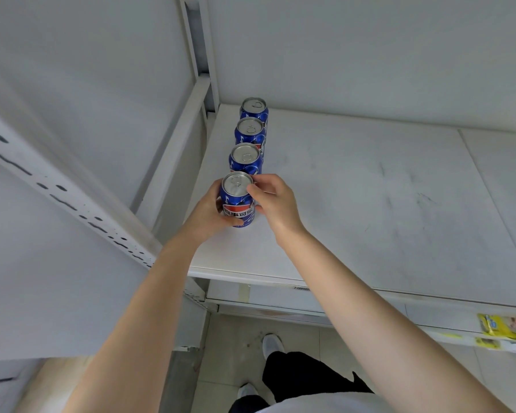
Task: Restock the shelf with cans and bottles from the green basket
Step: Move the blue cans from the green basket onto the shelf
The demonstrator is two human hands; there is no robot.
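**Item:** front can (238,204), blue with a silver lid, pull tab flat and unopened, stood upright on the white shelf (370,204). **Position:** enclosed between the fingers of both hands, at the near end of a single file. Three more cans (246,158) are ranged directly beyond the fingertips. The closest is just behind the held one; whether the two touch cannot be told. **Left hand** (209,214): wrapped round the lower body from the left, with the thumb laid across the bottom of the label and the other fingers hidden behind the can. **Right hand** (276,204): thumb tip set against the top rim, with the fingers bent in against the can's right side just below it. Nothing else is held by either hand. **Handling, as judged:** a sealed can is presumed full and so fairly heavy for its size. The wall is thin but kept stiff by the contents, and may be dented by a hard pinch or a knock. The painted skin is smooth and would slip under a loose grip. **Hold advised:** round the mid-body, thumb opposite fingers. The rim is suited to steadying only, and the tab is best left untouched. Bare shelf lies to the right of the right knuckles. The green basket is not in view.
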